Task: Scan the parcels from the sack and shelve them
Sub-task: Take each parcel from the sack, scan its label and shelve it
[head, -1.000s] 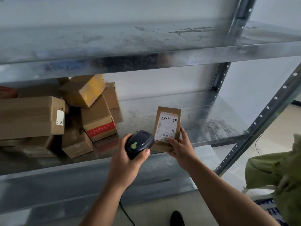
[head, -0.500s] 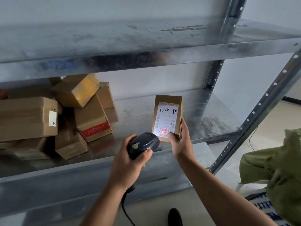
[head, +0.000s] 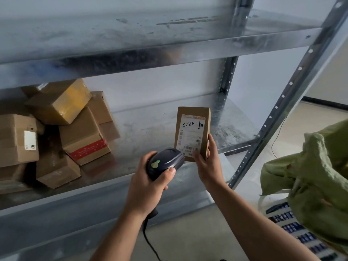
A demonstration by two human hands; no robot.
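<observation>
My left hand grips the scanner at centre frame, its nose nearly touching the small parcel, which my right hand pinches upright by its lower end above the shelf. I should square the scanner to the barcode low on the label, keeping my thumb clear.

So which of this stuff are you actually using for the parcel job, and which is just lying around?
For the job:
left hand gripping the dark handheld scanner; right hand holding the small brown cardboard parcel with a white label; green woven sack; grey metal shelf.

Just lying about:
piled brown cardboard boxes on the shelf; blue-and-white patterned sheet by the sack.
</observation>
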